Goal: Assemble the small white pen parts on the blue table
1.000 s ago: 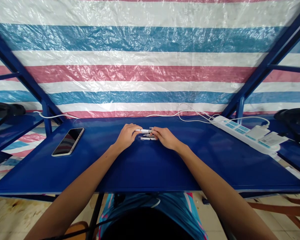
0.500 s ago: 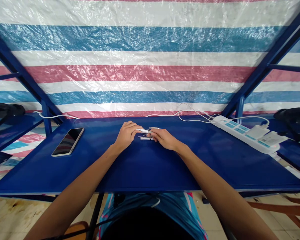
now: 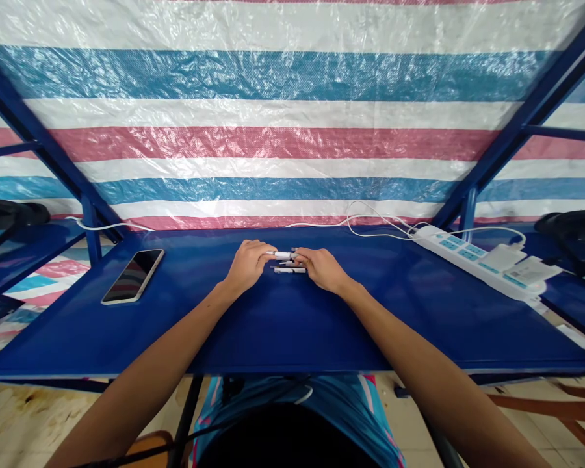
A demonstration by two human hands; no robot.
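Near the middle of the blue table, a slim white pen-like piece point(image 3: 283, 255) spans the gap between my two hands. The fingertips of my left hand point(image 3: 247, 264) pinch its left end. My right hand point(image 3: 324, 268) has its fingertips closed on the right end. Just below, more slim white pen-like pieces point(image 3: 289, 270) lie side by side on the table, partly covered by my right fingers. Their exact number is hard to tell.
A phone point(image 3: 133, 277) lies at the left of the blue table point(image 3: 292, 325). At the right is a white power strip point(image 3: 472, 259) with plugged-in adapters and a white cable point(image 3: 380, 234) along the back edge. A striped sheet point(image 3: 292, 143) hangs behind.
My right hand has shifted slightly right, its fingers now nearer the right end of the held piece. More of the piece and of those below it shows.
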